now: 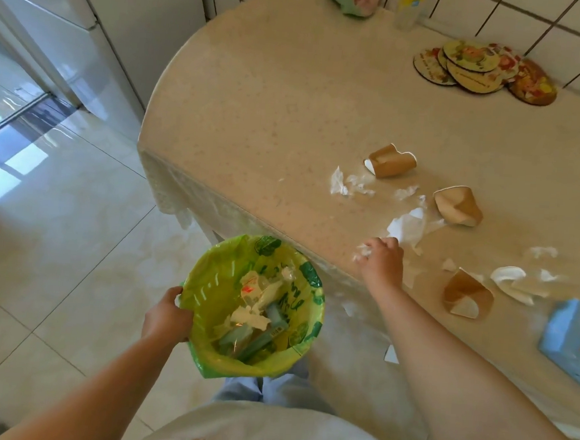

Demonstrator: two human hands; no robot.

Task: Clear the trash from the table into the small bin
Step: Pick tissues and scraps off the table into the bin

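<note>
Right grip point(380, 257) apparently pinching tissue scrap point(362, 252) at table edge point(247, 217) | left grip point(168, 314) holds bin rim point(262, 307)

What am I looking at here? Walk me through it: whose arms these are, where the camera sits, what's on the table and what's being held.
There is no machine: one camera is worn on a person's head and looks down at their own two arms. The left hand holds the rim of the small bin, lined with a green bag and already holding some trash, just below the table edge. The right hand has its grip on a crumpled tissue at that edge. Still on the table: three crushed brown paper cups, torn white tissue scraps, a blue box, and round coasters near the tiled wall.
</note>
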